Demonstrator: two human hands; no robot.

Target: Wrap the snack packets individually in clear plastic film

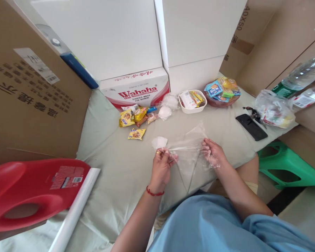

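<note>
Light-blue clothing (199, 224) fills the bottom edge, closest to the viewer. Just beyond it, the person's two hands hold a clear plastic bag (189, 148) stretched between them, above the near edge of the tabletop. The left hand (161, 164), with a red cord at the wrist, is closed and pinches one edge of the bag. The right hand (212, 153) grips the opposite edge, its fingers curled and partly under the plastic.

A crumpled white wad (159, 142) lies just beside the left hand. Farther back are a cookie packet (136, 133) and a loose heap of snack packets (136, 116) in front of a Wahaha box (136, 89). A white bowl (185, 106) holds wrapped snacks; beside it a wrapped dish (222, 91) is piled with colourful packets. To the right lie a black phone (251, 126), a filled plastic sack (274, 110) and water bottles (304, 73).

At left, a red plastic stool (28, 189) and a roll of clear film (76, 206) rest on the tabletop (115, 164), which is covered in pale green cloth. Cardboard cartons (28, 98) and white boxes (199, 31) wall it in. A green stool (286, 164) stands at right.
</note>
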